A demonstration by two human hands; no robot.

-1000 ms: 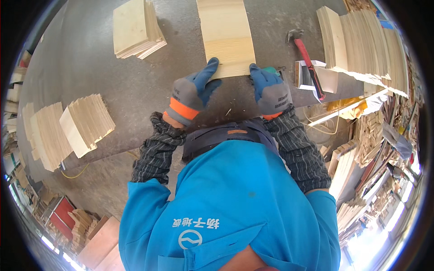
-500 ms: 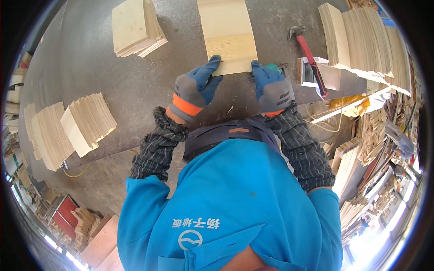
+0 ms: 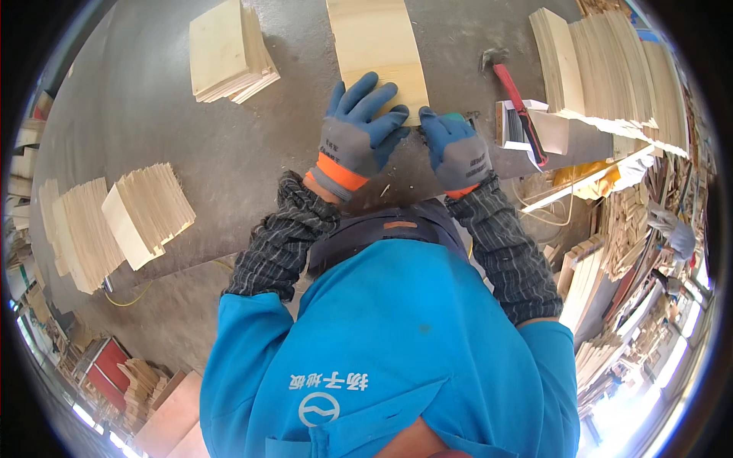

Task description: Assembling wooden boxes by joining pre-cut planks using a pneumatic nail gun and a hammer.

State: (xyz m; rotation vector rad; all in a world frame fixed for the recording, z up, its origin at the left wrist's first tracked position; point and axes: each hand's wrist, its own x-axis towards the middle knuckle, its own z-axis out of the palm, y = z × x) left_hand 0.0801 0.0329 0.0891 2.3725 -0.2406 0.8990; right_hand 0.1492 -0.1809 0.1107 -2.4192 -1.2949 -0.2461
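Observation:
A long pale wooden board (image 3: 376, 38) lies at the top middle of the workbench, its near end pointing at me. That near end carries a yellower section (image 3: 413, 88). My left hand (image 3: 359, 130), in a blue and grey glove with an orange cuff, rests over the left near part of the board with its fingers spread. My right hand (image 3: 452, 149), gloved alike, is closed at the board's right near corner, thumb and fingers at the edge. Part of a green object (image 3: 455, 117) shows behind the right glove; its kind is hidden.
A red-handled hammer (image 3: 521, 107) lies across a small open box (image 3: 510, 126) on the right. Stacks of thin boards stand at the far right (image 3: 607, 69), upper left (image 3: 229, 49) and left (image 3: 149, 210). The workbench (image 3: 298, 69) has its near edge at my waist.
My left hand has moved from the board's left near corner up and rightward onto its surface, its fingers now spread. My right hand stays at the right corner.

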